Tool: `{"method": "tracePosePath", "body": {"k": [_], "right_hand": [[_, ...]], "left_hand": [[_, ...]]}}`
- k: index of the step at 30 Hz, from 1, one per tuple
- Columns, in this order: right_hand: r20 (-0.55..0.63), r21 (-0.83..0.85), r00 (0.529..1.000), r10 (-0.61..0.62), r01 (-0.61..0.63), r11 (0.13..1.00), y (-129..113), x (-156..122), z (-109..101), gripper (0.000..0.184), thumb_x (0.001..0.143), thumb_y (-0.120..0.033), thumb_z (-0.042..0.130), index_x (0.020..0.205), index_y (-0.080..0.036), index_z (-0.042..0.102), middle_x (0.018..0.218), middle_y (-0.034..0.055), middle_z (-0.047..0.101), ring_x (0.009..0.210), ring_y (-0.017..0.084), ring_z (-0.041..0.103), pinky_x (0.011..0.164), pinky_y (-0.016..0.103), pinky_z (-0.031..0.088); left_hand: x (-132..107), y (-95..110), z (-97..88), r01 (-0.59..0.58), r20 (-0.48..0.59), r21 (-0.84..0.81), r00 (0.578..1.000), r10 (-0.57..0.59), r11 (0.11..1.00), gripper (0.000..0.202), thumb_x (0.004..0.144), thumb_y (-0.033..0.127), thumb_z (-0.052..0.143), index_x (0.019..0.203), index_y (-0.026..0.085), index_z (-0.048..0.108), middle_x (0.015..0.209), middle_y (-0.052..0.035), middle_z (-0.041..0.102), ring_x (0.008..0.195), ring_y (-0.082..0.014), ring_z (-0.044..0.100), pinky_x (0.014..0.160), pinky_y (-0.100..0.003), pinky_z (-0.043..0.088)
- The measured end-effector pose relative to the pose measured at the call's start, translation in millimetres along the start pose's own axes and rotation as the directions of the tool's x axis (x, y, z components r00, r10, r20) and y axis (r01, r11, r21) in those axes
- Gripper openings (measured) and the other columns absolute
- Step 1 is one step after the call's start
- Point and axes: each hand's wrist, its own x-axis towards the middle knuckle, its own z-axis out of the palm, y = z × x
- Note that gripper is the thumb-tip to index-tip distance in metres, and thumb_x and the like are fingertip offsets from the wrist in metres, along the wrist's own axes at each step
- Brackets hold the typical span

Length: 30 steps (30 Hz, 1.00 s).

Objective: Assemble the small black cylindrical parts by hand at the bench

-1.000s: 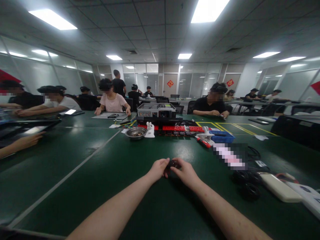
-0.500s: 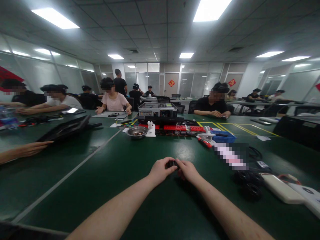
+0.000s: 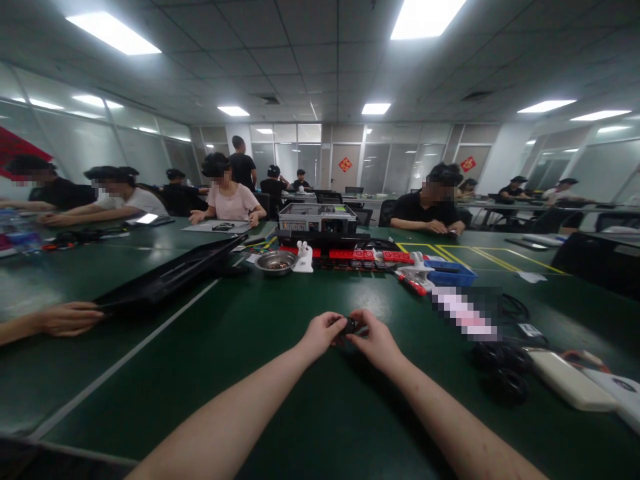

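Note:
My left hand [image 3: 321, 335] and my right hand [image 3: 374, 341] meet over the dark green table [image 3: 210, 373], just ahead of me. Both pinch one small black object [image 3: 349, 326] between thumbs and fingertips; its shape is too small to make out. Both forearms stretch forward from the bottom of the view. Beyond the hands stand a metal bowl [image 3: 275, 263], a white figure-like holder [image 3: 303, 259] and a row of red parts [image 3: 367, 256] in front of an open computer case [image 3: 317, 219].
A neighbour's hand [image 3: 65, 319] at the left holds a large black panel [image 3: 165, 279] slanting across the table. Black cables and round parts [image 3: 503, 373], a white power bank [image 3: 567, 381] and a blue tray [image 3: 447, 273] lie at the right. Several people sit at the far tables.
My hands stay together on the small black object, fingers shifting slightly. The neighbour's black panel has swung right across the table toward the bowl.

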Motion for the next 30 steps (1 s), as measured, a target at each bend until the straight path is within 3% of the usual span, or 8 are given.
{"method": "tracePosePath", "body": {"k": [5,7,10,14,17,21,25,30], "right_hand": [[-0.115,0.122,0.984,0.134,-0.12,0.985,3.4,5.5,-4.1,0.044,0.073,-0.04,0.044,0.11,-0.016,0.036,0.098,0.0088,0.052,0.072,0.013,0.054,0.064,0.027,0.044],[-0.101,0.116,0.972,0.215,-0.203,0.972,6.0,7.2,-6.7,0.039,0.076,-0.045,0.036,0.1,-0.015,0.043,0.083,0.0062,0.056,0.06,0.012,0.054,0.054,0.025,0.043],[0.063,0.078,0.945,0.322,-0.326,0.942,6.5,6.4,-8.9,0.044,0.079,-0.05,0.025,0.072,-0.015,0.05,0.051,0.0006,0.052,0.041,0.011,0.048,0.042,0.023,0.038],[0.074,-0.035,0.961,0.265,-0.263,0.964,0.7,2.5,-8.8,0.046,0.079,-0.049,0.027,0.057,-0.016,0.049,0.043,-0.001,0.049,0.037,0.01,0.046,0.04,0.021,0.035],[0.009,-0.127,0.99,0.142,-0.14,0.982,-3.0,1.0,-8.3,0.04,0.08,-0.044,0.031,0.061,-0.016,0.053,0.051,0.0,0.053,0.046,0.011,0.05,0.046,0.022,0.038],[-0.035,-0.109,0.999,-0.021,0.018,0.994,-4.8,0.1,-8.1,0.027,0.076,-0.031,0.043,0.098,-0.018,0.052,0.083,0.0041,0.059,0.068,0.014,0.055,0.06,0.025,0.043],[-0.027,-0.126,0.996,-0.082,0.078,0.989,-6.6,-1.2,-10.0,0.035,0.073,-0.024,0.047,0.108,-0.019,0.048,0.097,0.0065,0.056,0.077,0.015,0.054,0.067,0.028,0.045],[-0.021,-0.146,0.992,-0.122,0.118,0.982,-11.0,-2.8,-11.9,0.036,0.072,-0.024,0.049,0.108,-0.021,0.048,0.101,0.0054,0.055,0.084,0.016,0.052,0.074,0.031,0.043]], "left_hand": [[-9.3,9.6,-1.2,-0.212,-0.065,0.248,0.97,0.234,0.945,0.033,0.065,0.033,0.057,0.093,0.017,0.054,0.086,-0.0052,0.06,0.075,-0.0147,0.055,0.068,-0.025,0.043],[-12.8,13.1,-1.1,-0.247,-0.054,0.326,0.959,0.279,0.913,0.033,0.065,0.032,0.057,0.095,0.019,0.055,0.09,-0.0048,0.059,0.08,-0.016,0.054,0.072,-0.026,0.042],[-15.9,15.6,0.8,-0.271,-0.031,0.375,0.952,0.304,0.886,0.034,0.065,0.032,0.057,0.096,0.02,0.055,0.09,-0.0042,0.059,0.08,-0.0164,0.054,0.072,-0.027,0.042],[-16.8,14.6,2.9,-0.269,-0.015,0.373,0.955,0.295,0.888,0.035,0.065,0.034,0.057,0.096,0.02,0.055,0.089,-0.0044,0.059,0.079,-0.0167,0.054,0.071,-0.027,0.042],[-14.2,11.3,3.6,-0.237,-0.046,0.274,0.965,0.259,0.932,0.038,0.066,0.037,0.055,0.1,0.019,0.052,0.093,-0.0058,0.058,0.077,-0.0157,0.055,0.068,-0.026,0.043],[-9.0,7.2,5.8,-0.059,-0.021,-0.013,0.998,0.058,0.998,0.044,0.07,0.045,0.048,0.102,0.015,0.047,0.092,-0.0088,0.059,0.062,-0.0121,0.058,0.048,-0.02,0.041],[-8.3,8.8,7.3,0.163,0.14,-0.264,0.982,-0.13,0.951,0.045,0.068,0.051,0.047,0.094,0.014,0.048,0.085,-0.0079,0.06,0.054,-0.0098,0.058,0.042,-0.016,0.037],[-7.5,8.2,4.2,0.235,0.16,-0.399,0.97,-0.185,0.887,0.048,0.07,0.055,0.041,0.09,0.013,0.051,0.073,-0.0056,0.059,0.048,-0.0068,0.053,0.041,-0.015,0.034]]}}
